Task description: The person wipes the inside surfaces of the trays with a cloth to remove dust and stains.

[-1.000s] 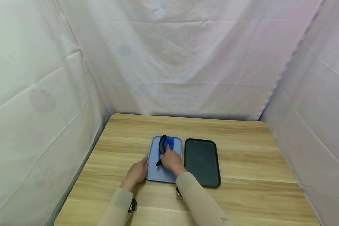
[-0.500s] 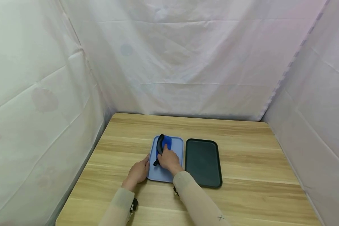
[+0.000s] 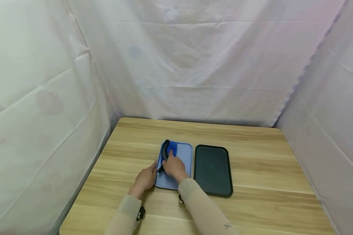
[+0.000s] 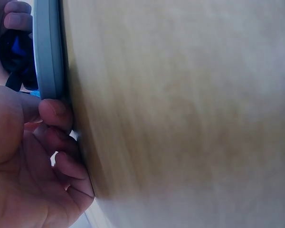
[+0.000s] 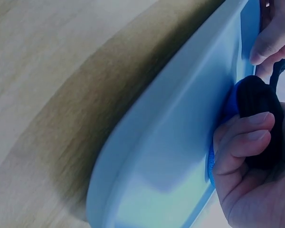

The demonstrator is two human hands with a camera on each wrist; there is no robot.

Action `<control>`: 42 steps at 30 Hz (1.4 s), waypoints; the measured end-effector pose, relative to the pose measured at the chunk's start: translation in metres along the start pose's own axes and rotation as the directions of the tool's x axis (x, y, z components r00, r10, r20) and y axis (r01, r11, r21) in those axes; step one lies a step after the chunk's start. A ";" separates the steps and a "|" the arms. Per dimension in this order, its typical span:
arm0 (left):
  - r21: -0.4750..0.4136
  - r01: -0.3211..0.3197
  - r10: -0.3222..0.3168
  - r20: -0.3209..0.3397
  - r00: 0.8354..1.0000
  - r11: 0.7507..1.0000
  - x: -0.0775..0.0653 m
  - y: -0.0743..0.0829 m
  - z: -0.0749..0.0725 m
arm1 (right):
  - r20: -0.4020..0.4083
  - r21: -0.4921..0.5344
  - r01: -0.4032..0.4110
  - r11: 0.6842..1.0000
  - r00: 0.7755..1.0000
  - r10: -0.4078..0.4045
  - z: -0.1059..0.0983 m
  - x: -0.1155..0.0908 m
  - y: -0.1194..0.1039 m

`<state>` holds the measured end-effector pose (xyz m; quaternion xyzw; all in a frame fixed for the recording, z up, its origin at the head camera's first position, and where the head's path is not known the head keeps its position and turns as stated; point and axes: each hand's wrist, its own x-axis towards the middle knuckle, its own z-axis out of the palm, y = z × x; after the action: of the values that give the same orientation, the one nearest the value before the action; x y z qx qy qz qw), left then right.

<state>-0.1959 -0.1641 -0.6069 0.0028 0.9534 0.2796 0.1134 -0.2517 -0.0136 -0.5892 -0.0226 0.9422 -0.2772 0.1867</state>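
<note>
Though beside a dark tray (image 3: 212,169), the blue tray (image 3: 185,152) in left grip (image 3: 145,179), black-handled tool (image 3: 164,150) in right grip (image 3: 175,166).

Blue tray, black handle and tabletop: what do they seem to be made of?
Blue tray: likely moulded plastic, smooth and slightly glossy; rounded, seamless rim and soft bright patch. Black handle: matte, perhaps plastic or rubber; the dim view leaves it open. Tabletop: wood or wood-look laminate; streaky grain, smooth surface.

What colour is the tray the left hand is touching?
Light blue. The tray shows best in the head view.
</note>
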 end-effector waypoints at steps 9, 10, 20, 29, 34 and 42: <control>0.033 -0.002 0.002 -0.003 1.000 0.999 0.001 0.000 0.001 | -0.006 -0.006 0.001 1.000 1.000 -0.001 0.004 -0.005 -0.001; 0.038 0.001 -0.001 -0.001 1.000 0.999 0.001 -0.001 0.001 | -0.005 -0.008 0.003 1.000 1.000 -0.003 0.005 -0.006 -0.001; 0.025 0.003 -0.003 0.004 1.000 1.000 0.001 0.001 0.001 | -0.038 -0.029 0.004 1.000 0.999 -0.005 0.011 -0.013 -0.001; 0.033 -0.012 0.012 -0.005 1.000 0.999 0.003 0.002 0.002 | -0.055 -0.033 0.014 0.999 0.998 -0.016 0.012 -0.025 0.000; 0.039 -0.015 0.015 -0.004 1.000 0.999 0.002 0.002 0.001 | -0.064 -0.029 0.015 0.999 0.998 -0.017 0.014 -0.032 -0.001; 0.032 -0.002 0.002 -0.001 1.000 0.999 0.001 0.001 0.000 | -0.046 -0.026 0.025 0.999 0.999 -0.026 0.021 -0.046 -0.003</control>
<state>-0.1965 -0.1633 -0.6062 0.0053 0.9578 0.2645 0.1125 -0.2019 -0.0206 -0.5882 -0.0304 0.9494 -0.2682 0.1609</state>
